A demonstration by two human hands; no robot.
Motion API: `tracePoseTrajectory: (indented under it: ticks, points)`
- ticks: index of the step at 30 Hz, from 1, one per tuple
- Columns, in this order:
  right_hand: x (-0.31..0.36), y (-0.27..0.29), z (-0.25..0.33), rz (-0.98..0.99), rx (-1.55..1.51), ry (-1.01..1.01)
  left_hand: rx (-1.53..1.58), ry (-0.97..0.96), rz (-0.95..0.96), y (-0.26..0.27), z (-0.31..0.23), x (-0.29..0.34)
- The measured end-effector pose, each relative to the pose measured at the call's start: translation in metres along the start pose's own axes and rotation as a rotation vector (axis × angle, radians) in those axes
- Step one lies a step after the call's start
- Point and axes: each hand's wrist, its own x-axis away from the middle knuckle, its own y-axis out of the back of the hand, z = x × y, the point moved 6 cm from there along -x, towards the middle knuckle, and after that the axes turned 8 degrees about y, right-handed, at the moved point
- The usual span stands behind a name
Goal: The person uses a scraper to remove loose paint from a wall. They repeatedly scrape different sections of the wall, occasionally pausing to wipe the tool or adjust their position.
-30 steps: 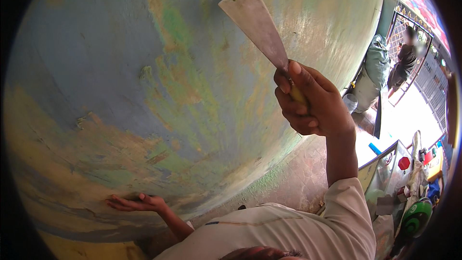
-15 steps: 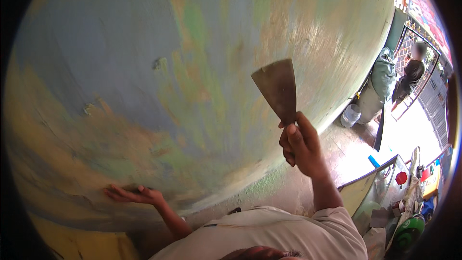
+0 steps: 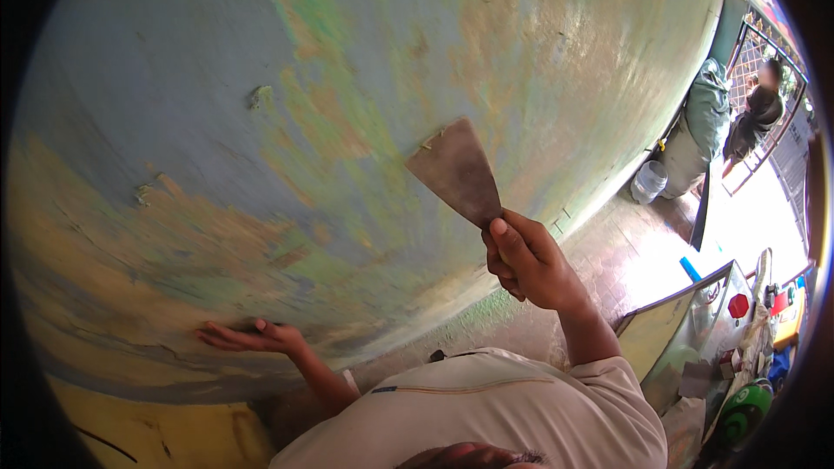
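Observation:
My right hand (image 3: 534, 260) grips a scraper (image 3: 459, 175) with a wide flat metal blade; the hand hides its handle. The blade points up and left in front of a wall (image 3: 200, 52) with patchy blue, green and tan paint. A small green crumb clings to the blade's edge. I cannot tell whether that edge touches the wall. Low on the left, my left hand (image 3: 248, 337) is held palm up beside the wall, fingers stretched out and nothing in it. Two rough flakes (image 3: 260, 97) stand out on the painted surface.
Green scrapings (image 3: 486, 313) lie on the floor along the wall's foot. At the right are a metal-framed case (image 3: 686, 321), a green round object (image 3: 745, 408) and clutter. Farther off stand a white bucket (image 3: 649, 182), big sacks (image 3: 705, 113) and a person (image 3: 754, 126) near a gate.
My right hand and the scraper have moved left and slightly down, the blade tilting further left. The left hand stays outstretched. The whole view has shifted a little.

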Motion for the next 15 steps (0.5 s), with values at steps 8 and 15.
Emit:
tracePoseTrajectory:
  ticks: [8,15]
  points:
    - [-0.002,-0.012,0.022,0.078,0.023,0.037,0.043,0.028,0.013,-0.001,0.005,0.002]
    - [0.000,-0.011,0.031,0.081,0.078,0.093,0.015,-0.001,-0.053,0.000,0.003,0.004]
